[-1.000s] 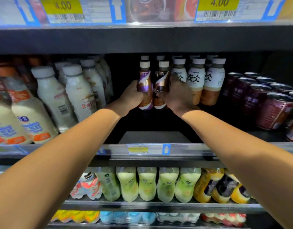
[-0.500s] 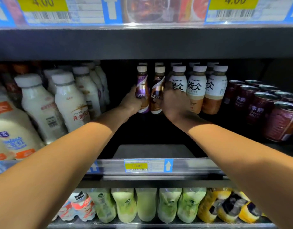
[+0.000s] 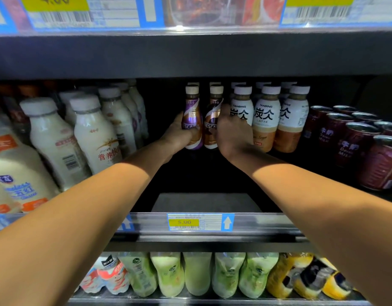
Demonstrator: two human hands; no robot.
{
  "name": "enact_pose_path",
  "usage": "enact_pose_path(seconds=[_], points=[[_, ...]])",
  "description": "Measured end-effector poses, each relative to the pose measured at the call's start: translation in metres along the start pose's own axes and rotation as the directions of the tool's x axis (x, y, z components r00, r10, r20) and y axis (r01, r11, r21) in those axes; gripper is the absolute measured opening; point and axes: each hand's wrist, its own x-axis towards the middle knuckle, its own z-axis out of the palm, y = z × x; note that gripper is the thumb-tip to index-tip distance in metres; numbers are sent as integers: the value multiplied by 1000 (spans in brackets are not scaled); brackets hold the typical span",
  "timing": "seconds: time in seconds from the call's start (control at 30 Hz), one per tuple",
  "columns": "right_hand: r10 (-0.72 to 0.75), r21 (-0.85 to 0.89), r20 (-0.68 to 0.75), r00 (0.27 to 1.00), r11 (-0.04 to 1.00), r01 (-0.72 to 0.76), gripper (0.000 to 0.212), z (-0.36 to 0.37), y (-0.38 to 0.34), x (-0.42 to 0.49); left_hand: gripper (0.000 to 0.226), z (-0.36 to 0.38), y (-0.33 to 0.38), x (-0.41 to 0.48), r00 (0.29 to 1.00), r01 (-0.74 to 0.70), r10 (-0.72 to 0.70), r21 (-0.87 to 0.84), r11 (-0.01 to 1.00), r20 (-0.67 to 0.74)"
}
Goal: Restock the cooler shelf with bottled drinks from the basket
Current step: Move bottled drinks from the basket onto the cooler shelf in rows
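Reaching deep into the dark metal cooler shelf (image 3: 203,203), a person's left hand (image 3: 179,133) wraps a slim purple-labelled plastic drink bottle (image 3: 191,115) while the right hand (image 3: 232,133) curls round its brown-labelled twin (image 3: 212,124). Both bottles are upright at 12 o'clock, seemingly to fill the bare lane from the back. Their labels partly read "ESCA". White bottles (image 3: 265,120) at 1 o'clock read "TANBING LATTE", and the yellow rail tag (image 3: 184,222) at 6 o'clock reads "5.00". No basket shows.
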Motion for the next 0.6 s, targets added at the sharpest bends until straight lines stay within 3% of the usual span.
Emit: enact_pose_path(seconds=[0.23,0.43,0.5,0.6], points=[[36,7,82,996,999,-37,28,-7,-2,-4,61,0,7,-4,999,40,-40,-27,999,11],[30,87,106,994,995,-39,40,-21,-5,-23,65,0,6,-7,998,57,-58,-31,998,-23],[33,90,116,993,995,-44,35,-29,-4,-29,69,0,8,-10,994,69,-64,54,996,-85],[49,27,189,981,998,-55,32,-46,-1,-40,60,-1,20,-30,983,154,-94,425,892,-158]])
